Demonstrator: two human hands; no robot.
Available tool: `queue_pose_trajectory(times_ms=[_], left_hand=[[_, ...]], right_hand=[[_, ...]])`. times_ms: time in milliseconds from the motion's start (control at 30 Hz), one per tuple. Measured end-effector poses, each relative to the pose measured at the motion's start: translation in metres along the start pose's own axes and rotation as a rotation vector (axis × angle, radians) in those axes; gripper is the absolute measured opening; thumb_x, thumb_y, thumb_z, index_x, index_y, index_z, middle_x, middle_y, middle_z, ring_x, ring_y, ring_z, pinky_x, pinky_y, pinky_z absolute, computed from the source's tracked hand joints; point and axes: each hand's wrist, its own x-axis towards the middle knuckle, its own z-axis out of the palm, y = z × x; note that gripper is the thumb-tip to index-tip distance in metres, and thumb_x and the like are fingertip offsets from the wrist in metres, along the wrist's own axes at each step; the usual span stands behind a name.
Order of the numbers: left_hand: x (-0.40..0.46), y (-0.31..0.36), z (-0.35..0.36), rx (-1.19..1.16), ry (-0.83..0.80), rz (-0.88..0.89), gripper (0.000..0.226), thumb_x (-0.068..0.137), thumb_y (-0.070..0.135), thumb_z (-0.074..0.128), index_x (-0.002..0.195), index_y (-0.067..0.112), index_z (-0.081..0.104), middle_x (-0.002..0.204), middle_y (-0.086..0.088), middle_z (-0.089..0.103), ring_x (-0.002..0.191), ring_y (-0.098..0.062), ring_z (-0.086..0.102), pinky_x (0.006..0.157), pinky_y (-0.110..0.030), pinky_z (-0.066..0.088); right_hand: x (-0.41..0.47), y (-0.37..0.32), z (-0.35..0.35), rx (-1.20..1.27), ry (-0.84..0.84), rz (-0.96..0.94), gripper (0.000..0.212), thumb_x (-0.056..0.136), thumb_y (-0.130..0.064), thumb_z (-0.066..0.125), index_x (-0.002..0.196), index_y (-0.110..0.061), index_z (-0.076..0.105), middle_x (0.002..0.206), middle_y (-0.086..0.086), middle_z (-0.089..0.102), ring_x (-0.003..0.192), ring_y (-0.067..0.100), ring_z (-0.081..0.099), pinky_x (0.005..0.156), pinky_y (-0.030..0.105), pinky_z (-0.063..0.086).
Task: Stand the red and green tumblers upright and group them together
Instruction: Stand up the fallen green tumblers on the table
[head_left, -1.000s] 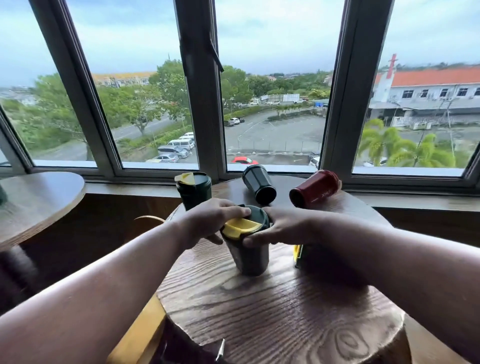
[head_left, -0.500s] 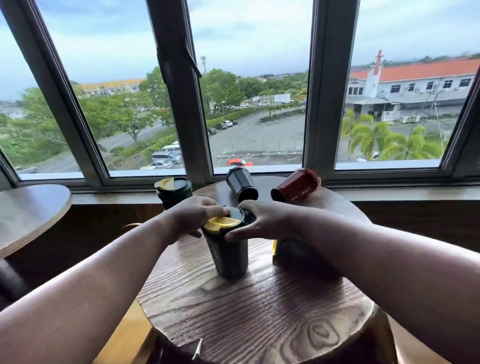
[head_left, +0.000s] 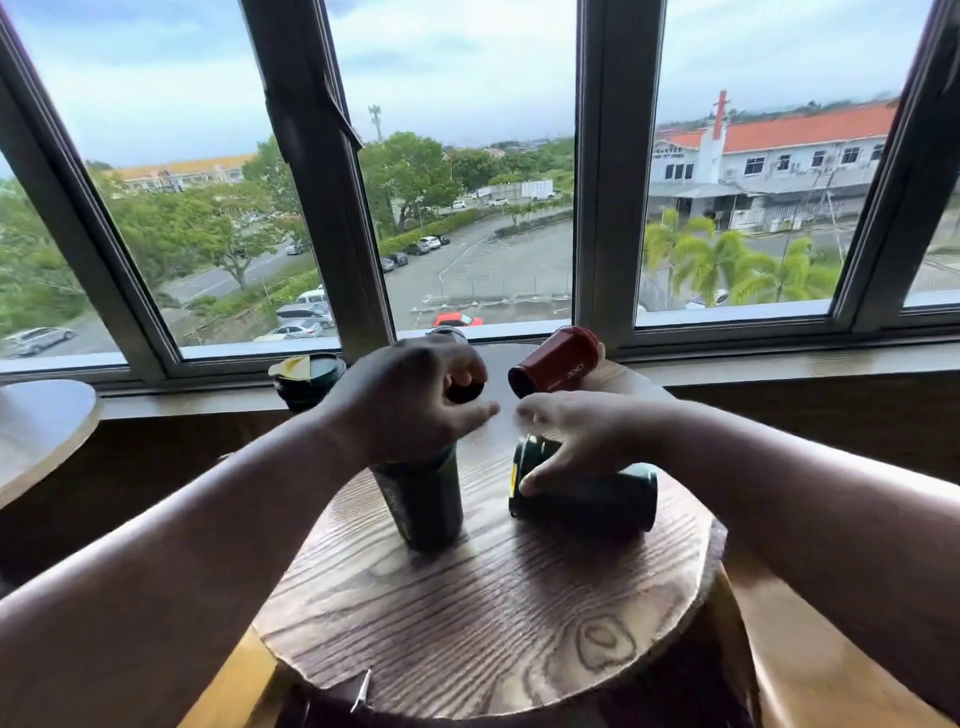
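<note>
On the round wooden table (head_left: 467, 623) a dark green tumbler (head_left: 423, 504) stands upright left of centre. My left hand (head_left: 410, 405) hovers just over its top, fingers loosely curled and apart, holding nothing. To its right another green tumbler (head_left: 597, 501) lies on its side, its lid end pointing left. My right hand (head_left: 587, 431) is spread over it, thumb touching the lid end, not closed around it. A red tumbler (head_left: 556, 358) lies on its side at the back. A dark tumbler (head_left: 465, 389) lies beside it, mostly hidden by my left hand. Another green tumbler with a yellow lid (head_left: 306, 374) stands at the back left.
The table's far edge meets the window sill (head_left: 779, 358) and the window frames. A second round table (head_left: 41, 421) sits lower left. Bare wood lies in front of the tumblers, toward me.
Both hands have come off the lid of the upright green tumbler. My right hand moved right onto the lying green tumbler; my left hand rose slightly.
</note>
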Motion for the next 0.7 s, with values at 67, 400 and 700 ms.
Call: queue_pose_trajectory(times_ms=[67,400,700], left_hand=[[0.005,0.022,0.007,0.128,-0.142,0.096,0.046,0.077,0.067,0.059,0.113,0.038,0.063,0.111,0.016,0.064,0.097,-0.009,0.063,0.083,-0.035,0.055],[0.030,0.056,0.059,0.548,-0.536,0.185,0.074,0.059,0.076,0.070,0.116,0.032,0.056,0.105,0.011,0.060,0.099,-0.015,0.060,0.080,-0.037,0.053],[0.030,0.063,0.071,0.592,-0.501,0.185,0.060,0.066,0.057,0.074,0.111,0.028,0.049,0.103,0.008,0.060,0.098,-0.016,0.060,0.079,-0.036,0.035]], right_hand=[[-0.007,0.012,-0.001,-0.036,-0.050,0.060,0.101,0.059,-0.069,0.076,0.141,-0.025,0.038,0.141,-0.002,0.049,0.126,0.019,0.049,0.106,0.039,0.043],[-0.020,0.045,0.014,0.056,-0.107,0.151,0.095,0.045,-0.065,0.083,0.127,-0.030,0.049,0.113,-0.012,0.061,0.102,0.013,0.060,0.089,0.031,0.053],[-0.028,0.055,0.035,0.223,0.024,0.086,0.061,0.060,-0.047,0.085,0.108,-0.026,0.053,0.098,-0.008,0.059,0.086,0.011,0.061,0.057,0.022,0.050]])
